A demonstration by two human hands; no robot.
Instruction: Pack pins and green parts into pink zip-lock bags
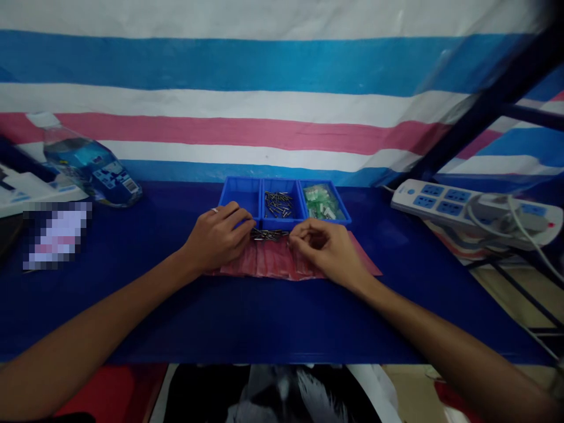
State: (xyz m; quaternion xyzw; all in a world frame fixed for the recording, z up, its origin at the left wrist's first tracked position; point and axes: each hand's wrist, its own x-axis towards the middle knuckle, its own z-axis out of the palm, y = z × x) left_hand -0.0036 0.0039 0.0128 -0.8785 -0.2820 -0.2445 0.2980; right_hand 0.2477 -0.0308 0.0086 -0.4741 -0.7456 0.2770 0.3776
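My left hand (pixel 224 236) lies palm down on the left part of a pink plastic sheet or row of bags (pixel 273 261), its fingers slightly bent, nothing visibly held. At the sheet's far edge is a small heap of thin metal pins (pixel 267 235), between my two hands. Thumb and fingertips of my right hand (pixel 328 249) are pinched together at the heap's right end; whatever is between them is too small to make out. Just behind stand three joined blue trays: an unfilled left one (pixel 241 197), a middle one (pixel 282 223) with loose pins, and a right one (pixel 341 202) holding greenish plastic packets (pixel 324 202).
A bottle with a blue label (pixel 94 164) leans at the back left, near a pixelated flat object (pixel 59 235). At the right edge sits a white power strip (pixel 476 211) with plugged-in cables. A striped sheet (pixel 264 106) hangs behind the blue table (pixel 264 323).
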